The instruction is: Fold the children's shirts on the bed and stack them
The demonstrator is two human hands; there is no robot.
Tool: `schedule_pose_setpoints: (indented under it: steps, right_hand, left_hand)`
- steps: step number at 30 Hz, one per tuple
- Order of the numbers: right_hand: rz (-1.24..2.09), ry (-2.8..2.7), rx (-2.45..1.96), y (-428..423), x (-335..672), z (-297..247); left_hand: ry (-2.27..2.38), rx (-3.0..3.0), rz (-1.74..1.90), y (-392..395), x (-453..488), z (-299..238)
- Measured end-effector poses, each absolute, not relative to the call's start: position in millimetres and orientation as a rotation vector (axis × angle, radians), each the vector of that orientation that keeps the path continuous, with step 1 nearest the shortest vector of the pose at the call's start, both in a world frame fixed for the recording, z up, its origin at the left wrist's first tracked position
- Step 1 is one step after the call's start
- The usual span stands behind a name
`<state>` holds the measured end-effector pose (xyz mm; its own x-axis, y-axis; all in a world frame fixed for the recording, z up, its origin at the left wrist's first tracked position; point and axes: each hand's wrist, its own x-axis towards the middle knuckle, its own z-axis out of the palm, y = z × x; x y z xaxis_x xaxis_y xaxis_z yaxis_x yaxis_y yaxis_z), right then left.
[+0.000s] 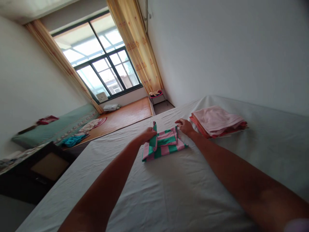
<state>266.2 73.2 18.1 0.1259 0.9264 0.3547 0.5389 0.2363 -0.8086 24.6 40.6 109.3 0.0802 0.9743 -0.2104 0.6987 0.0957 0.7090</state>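
Observation:
A pink-and-green striped cloth [166,141], partly folded, lies on the pale bed sheet [145,196]. My left hand [147,135] pinches its left side, and a narrow flap there stands raised off the rest. At the cloth's upper right corner is my right hand [184,126], fingers apart and bent toward the left. Whether its fingertips touch the fabric I cannot tell. Just right of that hand sits a stack of folded cloths [217,120], light pink on top with orange-red layers below.
Past the bed's far edge is a brown wooden platform [130,111] with a blue garment [74,140] and bedding. A dark cabinet [36,174] stands on the left. The white wall [229,54] borders the bed on the right. A pink stool [156,94] stands below the curtain [135,42].

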Motion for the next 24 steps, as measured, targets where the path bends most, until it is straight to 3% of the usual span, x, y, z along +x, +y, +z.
schedule_pose_setpoints:
  steps: [8, 15, 19, 24]
  right_hand:
    - [0.511, -1.513, -1.501, 73, 283, 24]
    - [0.221, -1.653, -1.361, 53, 251, 57]
    - [0.210, -2.223, -1.122, 26, 200, 40]
    - [0.196, -2.450, -1.389, 20, 188, 7]
  left_hand:
    - [1.360, 1.610, 0.372, 31, 95, 85]
    - [1.571, 2.053, 0.811, 37, 41, 81]
    - [1.499, 2.558, 0.548, 26, 5, 39]
    - [1.583, 2.576, 0.296, 15, -16, 7]
